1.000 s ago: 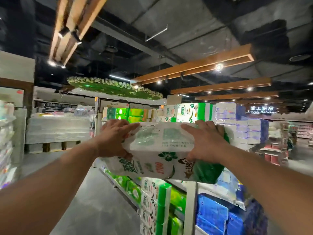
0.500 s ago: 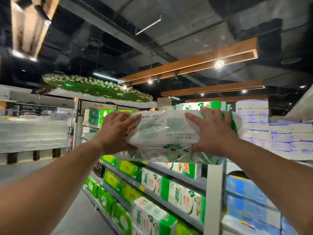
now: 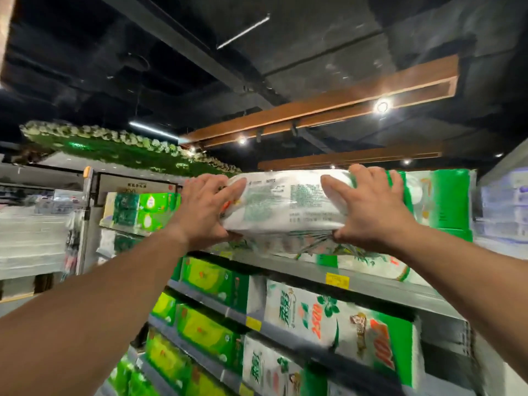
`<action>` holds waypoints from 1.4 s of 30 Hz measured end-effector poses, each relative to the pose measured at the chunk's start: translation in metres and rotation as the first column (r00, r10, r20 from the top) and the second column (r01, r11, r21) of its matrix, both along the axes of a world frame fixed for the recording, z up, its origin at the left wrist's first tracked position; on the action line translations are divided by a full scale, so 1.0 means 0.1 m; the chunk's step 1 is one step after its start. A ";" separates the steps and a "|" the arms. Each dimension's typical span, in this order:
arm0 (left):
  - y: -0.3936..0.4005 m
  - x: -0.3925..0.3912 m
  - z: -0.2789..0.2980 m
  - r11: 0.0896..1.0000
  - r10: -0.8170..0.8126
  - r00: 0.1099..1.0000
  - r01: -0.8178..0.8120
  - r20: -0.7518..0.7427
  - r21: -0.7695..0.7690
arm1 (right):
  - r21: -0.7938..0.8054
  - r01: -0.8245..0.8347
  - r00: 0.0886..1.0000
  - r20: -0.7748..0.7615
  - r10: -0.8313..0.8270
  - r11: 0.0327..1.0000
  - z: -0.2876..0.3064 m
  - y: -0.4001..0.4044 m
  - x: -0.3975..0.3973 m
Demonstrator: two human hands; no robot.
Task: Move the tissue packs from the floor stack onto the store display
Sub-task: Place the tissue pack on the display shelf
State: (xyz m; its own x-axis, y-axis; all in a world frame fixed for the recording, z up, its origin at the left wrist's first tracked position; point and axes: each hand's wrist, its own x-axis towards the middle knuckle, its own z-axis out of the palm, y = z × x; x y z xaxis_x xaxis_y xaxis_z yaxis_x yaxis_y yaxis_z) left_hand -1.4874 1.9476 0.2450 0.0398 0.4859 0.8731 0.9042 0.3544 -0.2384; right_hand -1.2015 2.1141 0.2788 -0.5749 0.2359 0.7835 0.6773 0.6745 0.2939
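A white and green tissue pack [image 3: 285,204] in clear wrap is held up at the top level of the store display [image 3: 380,287]. My left hand [image 3: 204,208] grips its left end and my right hand [image 3: 371,208] grips its right end. The pack lies flat on top of other white and green packs [image 3: 357,260] on the top shelf, and its underside is hidden by them. A taller green pack [image 3: 448,201] stands just right of my right hand. The floor stack is out of view.
Lower grey shelves hold lime-green packs [image 3: 205,281] and white and green packs [image 3: 337,318], with yellow price tags [image 3: 337,280] on the shelf edges. Another tall rack [image 3: 137,210] stands behind on the left. Blue and white packs [image 3: 511,207] blur at far right.
Both hands have raised the pack and carried it forward, from chest height in front of the display up onto the packs on the top shelf. The view has tilted upward.
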 end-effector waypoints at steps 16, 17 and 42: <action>2.87 -3.17 0.53 0.976 -0.186 0.971 0.200 -0.149 0.084 | 0.104 0.248 0.966 -0.095 -0.239 0.963 0.41 1.88 -2.69; 3.01 -3.32 0.58 0.977 -0.182 0.971 0.196 -0.152 0.084 | 0.104 0.254 0.965 -0.100 -0.245 0.961 0.44 2.01 -2.84; 5.65 -4.76 1.67 0.789 -0.472 0.830 0.548 0.297 -0.279 | -0.370 0.501 0.856 0.077 -0.511 0.782 1.60 4.09 -4.40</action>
